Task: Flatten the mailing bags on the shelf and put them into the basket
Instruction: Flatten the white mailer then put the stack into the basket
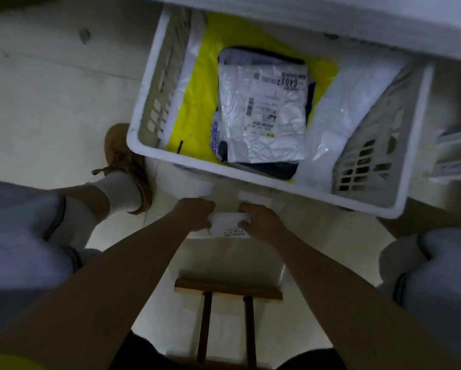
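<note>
— Start close in: what have the hands got?

— A small white bag (228,225), held low between the knees, just short of the near rim of the basket (250,180). The left hand (196,213) grips its left end and the right hand (261,221) its right end; fingers on both are curled round the plastic. A strip of printed label shows on the bag's near edge.

— Flat enough to go in?

— Hard to say, it's blurred, but it looks bunched between the fists. I'd pull the ends apart until the plastic goes taut, then run a palm along it to push the air out towards the open end. Keep the grip at the ends so the middle can spread.

— And beyond the hands?

— The basket stands on the floor (50,102), its far end tucked under a white ledge (357,20), likely the shelf. Inside, a yellow bag (194,108) lies against the left wall, a dark bag (272,169) rests on it, and a crinkled white bag with its label (266,110) up sits on top, in the middle. A clear bag (352,108) leans on the right wall.

— So where should this one land?

— On top of the middle pile, laid flat, label up if that's handy. Lift it over the near rim; dragging would catch it on the rim and crease it again.
</note>
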Demonstrator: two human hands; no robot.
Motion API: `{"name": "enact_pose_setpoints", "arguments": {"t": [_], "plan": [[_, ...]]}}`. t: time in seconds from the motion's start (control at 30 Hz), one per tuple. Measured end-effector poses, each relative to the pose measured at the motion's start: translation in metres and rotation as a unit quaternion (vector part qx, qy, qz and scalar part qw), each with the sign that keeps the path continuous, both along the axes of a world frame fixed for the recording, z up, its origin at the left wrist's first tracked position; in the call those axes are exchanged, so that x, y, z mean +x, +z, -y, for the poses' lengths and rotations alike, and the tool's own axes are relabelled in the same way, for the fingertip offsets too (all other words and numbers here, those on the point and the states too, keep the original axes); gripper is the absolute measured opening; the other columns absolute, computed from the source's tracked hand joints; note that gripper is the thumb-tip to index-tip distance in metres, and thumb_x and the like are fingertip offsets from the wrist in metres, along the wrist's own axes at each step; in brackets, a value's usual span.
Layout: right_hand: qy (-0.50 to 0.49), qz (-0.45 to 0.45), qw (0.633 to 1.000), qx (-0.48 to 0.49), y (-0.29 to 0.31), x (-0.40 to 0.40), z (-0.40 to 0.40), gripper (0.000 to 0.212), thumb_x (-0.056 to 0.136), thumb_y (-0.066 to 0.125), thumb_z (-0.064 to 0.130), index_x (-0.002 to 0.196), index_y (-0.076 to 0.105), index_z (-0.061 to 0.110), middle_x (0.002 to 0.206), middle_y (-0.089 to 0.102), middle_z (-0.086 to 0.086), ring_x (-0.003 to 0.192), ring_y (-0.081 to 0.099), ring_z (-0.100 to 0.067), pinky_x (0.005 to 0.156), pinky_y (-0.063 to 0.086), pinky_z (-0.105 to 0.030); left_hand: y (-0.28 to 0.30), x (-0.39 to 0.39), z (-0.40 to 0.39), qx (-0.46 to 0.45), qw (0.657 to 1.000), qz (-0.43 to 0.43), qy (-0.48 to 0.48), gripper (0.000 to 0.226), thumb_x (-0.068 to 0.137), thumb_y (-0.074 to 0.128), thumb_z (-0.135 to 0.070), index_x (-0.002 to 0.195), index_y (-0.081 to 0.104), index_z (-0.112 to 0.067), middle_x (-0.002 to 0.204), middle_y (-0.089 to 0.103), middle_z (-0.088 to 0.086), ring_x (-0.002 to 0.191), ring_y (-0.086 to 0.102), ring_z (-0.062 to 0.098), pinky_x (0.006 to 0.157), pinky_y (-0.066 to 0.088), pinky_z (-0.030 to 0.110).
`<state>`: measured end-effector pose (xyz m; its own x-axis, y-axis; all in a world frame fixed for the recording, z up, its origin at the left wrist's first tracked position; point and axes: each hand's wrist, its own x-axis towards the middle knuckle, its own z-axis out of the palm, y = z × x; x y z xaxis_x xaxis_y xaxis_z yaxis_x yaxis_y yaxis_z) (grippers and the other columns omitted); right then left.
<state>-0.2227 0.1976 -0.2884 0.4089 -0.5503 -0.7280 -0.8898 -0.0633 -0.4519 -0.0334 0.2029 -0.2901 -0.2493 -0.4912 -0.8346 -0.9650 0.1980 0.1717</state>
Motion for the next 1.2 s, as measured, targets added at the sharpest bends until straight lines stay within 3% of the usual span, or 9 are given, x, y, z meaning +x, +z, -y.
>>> {"name": "enact_pose_setpoints", "arguments": {"t": [0.1,0.17,0.43,0.57,0.67,0.8,0.9,1.07,1.2], "plan": [[-0.010,0.033,0.999,-0.031,0.035,-0.009,0.001,0.034,0.097,0.043,0.038,0.105,0.059,0.010,0.099,0.064,-0.012,0.086,0.059,-0.028,0.064,0.039,-0.032,0.033,-0.002,-0.001,0.011,0.999,-0.025,0.028,0.053,0.090,0.060,-0.040,0.134,0.047,-0.014,0.135,0.050,0.010,0.123,0.048,0.025,0.094,0.040,0.033],[-0.026,0.044,0.998,-0.046,0.051,-0.014,0.003,0.022,0.093,0.055,0.027,0.103,0.061,0.009,0.097,0.064,-0.011,0.083,0.058,-0.025,0.062,0.037,-0.030,0.045,0.001,0.002,0.004,0.998,-0.038,0.041,0.046,0.091,0.060,-0.036,0.129,0.050,-0.012,0.132,0.052,0.012,0.121,0.049,0.026,0.092,0.040,0.033],[-0.165,0.084,0.973,-0.137,0.117,-0.041,-0.004,0.037,0.082,0.071,0.027,0.115,0.060,0.014,0.112,0.065,-0.006,0.102,0.062,-0.024,0.079,0.048,-0.030,0.123,-0.008,-0.003,-0.086,0.994,-0.043,0.058,0.049,0.094,0.052,-0.033,0.137,0.042,-0.011,0.139,0.048,0.011,0.124,0.048,0.027,0.096,0.040,0.033],[-0.334,0.210,0.904,-0.163,0.151,-0.051,0.002,0.031,0.082,0.073,0.013,0.104,0.051,0.014,0.091,0.061,-0.002,0.082,0.062,-0.019,0.070,0.053,-0.035,0.162,-0.016,0.007,-0.177,0.975,-0.096,0.095,0.051,0.091,0.054,-0.039,0.133,0.041,-0.012,0.130,0.054,0.012,0.114,0.054,0.028,0.088,0.045,0.035],[-0.424,0.272,0.845,-0.176,0.173,-0.055,0.016,0.032,0.085,0.070,0.011,0.109,0.049,0.016,0.096,0.059,-0.002,0.085,0.061,-0.021,0.071,0.054,-0.034,0.186,-0.022,0.022,-0.322,0.932,-0.114,0.120,0.044,0.089,0.054,-0.044,0.119,0.047,-0.013,0.112,0.060,0.010,0.103,0.057,0.030,0.080,0.042,0.036],[-0.503,0.310,0.781,-0.202,0.184,-0.059,0.038,0.023,0.089,0.064,0.008,0.109,0.054,0.013,0.103,0.061,-0.011,0.090,0.062,-0.026,0.068,0.050,-0.030,0.199,-0.023,0.045,-0.487,0.863,-0.029,0.131,0.057,0.091,0.037,-0.062,0.122,0.051,-0.015,0.118,0.056,0.008,0.115,0.048,0.030,0.095,0.031,0.041],[-0.554,0.317,0.742,-0.203,0.180,-0.059,0.065,0.027,0.090,0.062,0.008,0.117,0.057,0.008,0.107,0.064,-0.018,0.090,0.064,-0.031,0.064,0.054,-0.029,0.196,-0.015,0.068,-0.477,0.858,-0.021,0.189,0.065,0.089,0.034,-0.068,0.130,0.046,-0.018,0.134,0.044,0.009,0.125,0.038,0.032,0.100,0.029,0.045],[-0.569,0.282,0.748,-0.194,0.160,-0.052,0.104,0.027,0.092,0.057,0.005,0.120,0.057,0.004,0.105,0.063,-0.017,0.075,0.059,-0.019,0.051,0.048,-0.017,0.183,-0.009,0.104,-0.334,0.841,-0.229,0.359,0.070,0.091,0.060,-0.038,0.146,0.026,-0.011,0.145,0.025,0.018,0.127,0.040,0.036,0.094,0.037,0.036],[-0.583,0.253,0.751,-0.181,0.123,-0.044,0.141,0.037,0.093,0.056,0.005,0.129,0.051,0.003,0.102,0.058,-0.014,0.077,0.055,-0.018,0.044,0.042,-0.007,0.155,-0.001,0.138,-0.313,0.817,-0.232,0.425,0.076,0.088,0.066,-0.026,0.148,0.023,-0.009,0.145,0.023,0.021,0.129,0.038,0.038,0.100,0.035,0.037]]}}
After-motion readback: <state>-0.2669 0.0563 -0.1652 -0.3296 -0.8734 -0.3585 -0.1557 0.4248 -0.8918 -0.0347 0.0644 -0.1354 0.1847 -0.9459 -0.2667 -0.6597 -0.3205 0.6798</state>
